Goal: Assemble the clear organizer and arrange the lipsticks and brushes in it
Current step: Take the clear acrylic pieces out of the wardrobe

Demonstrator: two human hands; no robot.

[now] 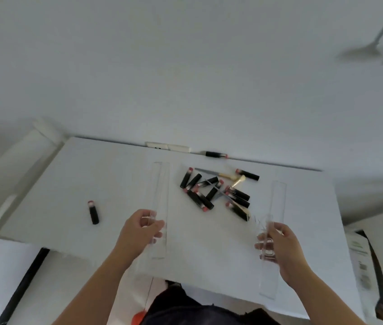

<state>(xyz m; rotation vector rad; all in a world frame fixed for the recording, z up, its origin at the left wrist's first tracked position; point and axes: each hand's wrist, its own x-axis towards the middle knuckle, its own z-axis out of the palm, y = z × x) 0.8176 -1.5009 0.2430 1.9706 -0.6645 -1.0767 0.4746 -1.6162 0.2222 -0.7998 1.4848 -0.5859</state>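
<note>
Two long clear organizer strips stand out faintly against the white table (106, 174). My left hand (142, 231) grips the left clear strip (161, 184) near its near end. My right hand (277, 245) grips the right clear strip (277, 202) the same way. Between the strips lies a pile of several black lipsticks (209, 193) with pink ends, mixed with makeup brushes (230, 178). One lone lipstick (93, 212) lies at the left of the table. Another lipstick (248, 174) lies behind the pile.
A black-handled tool (216, 154) and a white power strip (167, 146) sit at the table's far edge by the wall. A white box with printed labels (359, 259) stands at the right. A black bar (23, 282) runs below the table's left corner.
</note>
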